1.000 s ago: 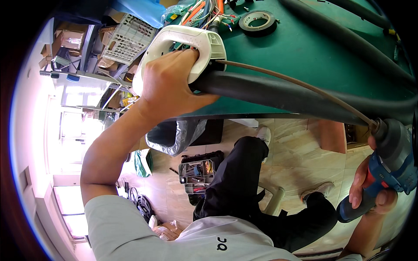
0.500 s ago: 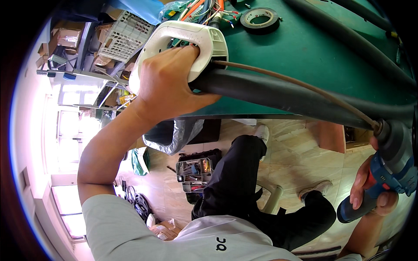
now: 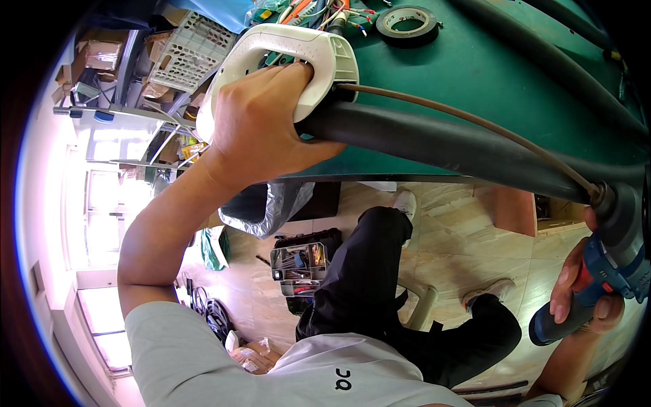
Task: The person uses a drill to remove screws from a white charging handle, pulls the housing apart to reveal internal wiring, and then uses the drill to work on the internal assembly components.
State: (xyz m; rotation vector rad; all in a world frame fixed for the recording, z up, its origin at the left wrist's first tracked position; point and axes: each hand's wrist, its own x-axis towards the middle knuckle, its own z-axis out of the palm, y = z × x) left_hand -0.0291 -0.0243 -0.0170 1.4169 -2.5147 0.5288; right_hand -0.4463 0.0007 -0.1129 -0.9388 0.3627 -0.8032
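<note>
left hand (image 3: 268, 129) clamped on white handle (image 3: 285, 51) at tabletop (image 3: 488, 74) edge | right hand (image 3: 583, 292) clamped on blue drill (image 3: 597, 288), below tabletop

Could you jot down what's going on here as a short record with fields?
Left hand: left hand grips the white plastic handle at the end of a thick black hose.
Right hand: right hand holds a blue cordless drill.
Surface: green workbench with a black tape roll.
Floor: open parts organiser.
</note>
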